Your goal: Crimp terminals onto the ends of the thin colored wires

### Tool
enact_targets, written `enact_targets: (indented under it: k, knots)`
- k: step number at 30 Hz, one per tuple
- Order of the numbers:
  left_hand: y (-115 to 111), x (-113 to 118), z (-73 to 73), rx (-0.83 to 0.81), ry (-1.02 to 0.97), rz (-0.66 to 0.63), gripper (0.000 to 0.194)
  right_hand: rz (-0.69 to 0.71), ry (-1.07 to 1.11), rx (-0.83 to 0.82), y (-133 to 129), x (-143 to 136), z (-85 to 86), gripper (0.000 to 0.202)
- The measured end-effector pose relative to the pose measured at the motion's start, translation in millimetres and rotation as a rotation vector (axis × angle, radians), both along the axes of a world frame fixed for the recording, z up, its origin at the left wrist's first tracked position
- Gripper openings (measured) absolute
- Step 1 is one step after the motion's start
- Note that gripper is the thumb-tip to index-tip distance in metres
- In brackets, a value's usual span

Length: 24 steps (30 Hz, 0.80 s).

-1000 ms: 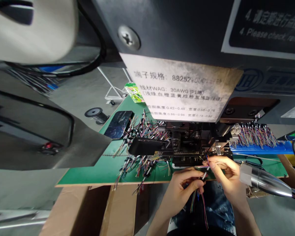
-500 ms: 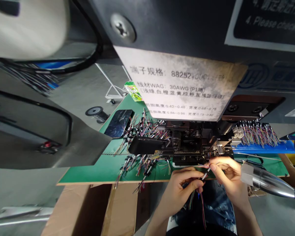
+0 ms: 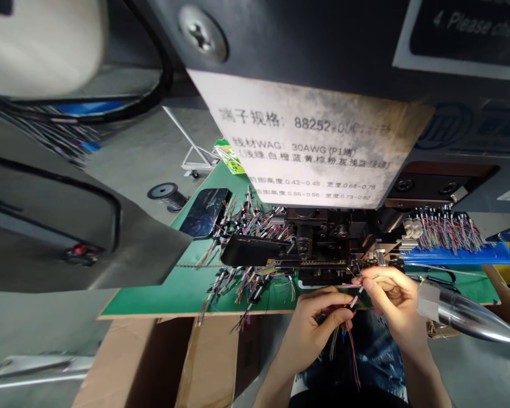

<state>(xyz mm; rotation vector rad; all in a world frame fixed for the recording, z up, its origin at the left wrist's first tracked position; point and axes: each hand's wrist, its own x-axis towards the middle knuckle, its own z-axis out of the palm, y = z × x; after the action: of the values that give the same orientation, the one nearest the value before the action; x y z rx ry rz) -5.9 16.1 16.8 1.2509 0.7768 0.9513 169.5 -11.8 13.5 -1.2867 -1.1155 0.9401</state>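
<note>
A thin cable (image 3: pixel 356 298) with a white and black sleeve runs between my two hands at the front edge of the bench. My left hand (image 3: pixel 323 320) pinches its dark lower part, and loose red, green and blue wires dangle below those fingers. Higher up, my right hand (image 3: pixel 389 294) has thumb and forefinger closed on fine coloured wires fanning out of the cable's upper end. Those wire tips point at the crimping machine's tooling (image 3: pixel 368 258), just beyond my fingertips. Whether any tip touches the tooling I cannot tell.
The machine's dark housing with a paper label (image 3: pixel 314 147) fills the upper view. Cable bundles (image 3: pixel 255 224) lie on the green bench (image 3: pixel 153 300), beside a phone (image 3: pixel 206 212). More bundles (image 3: pixel 446 232) sit right over a blue tray. A metal lamp arm (image 3: pixel 471 314) reaches in near my right wrist.
My right fingers have shifted slightly on the wires, and a blue wire now stands up toward the machine. My left hand stays nearly still. The view has moved a little.
</note>
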Motion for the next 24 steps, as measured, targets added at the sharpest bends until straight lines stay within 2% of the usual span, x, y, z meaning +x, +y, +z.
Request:
enact_targets:
  k: [3, 6, 9, 11, 18, 24]
  knots:
    - [-1, -2, 0.8, 0.002, 0.0, -0.001, 0.01, -0.015, -0.069, -0.001, -2, 1, -1.0, 0.021]
    - [-1, -6, 1.6, -0.022, -0.003, -0.031, 0.01, -0.021, -0.217, 0.062, -5, 3, 5.1, 0.014]
    - [0, -10, 1.6, -0.042, -0.029, -0.1, 0.01, 0.039, -0.289, 0.171, -8, 5, 12.9, 0.013]
    - [1, -12, 1.3, -0.008, -0.02, -0.12, 0.01, 0.075, -0.259, 0.178, -9, 6, 14.0, 0.016]
    - [0, -5, -1.8, 0.24, 0.113, 0.035, 0.016, -0.017, -0.036, 0.061, -10, 2, -0.7, 0.009]
    - [-1, 1, -5.8, 0.354, 0.169, 0.149, 0.019, -0.048, 0.033, 0.04, -5, -3, 0.7, 0.01]
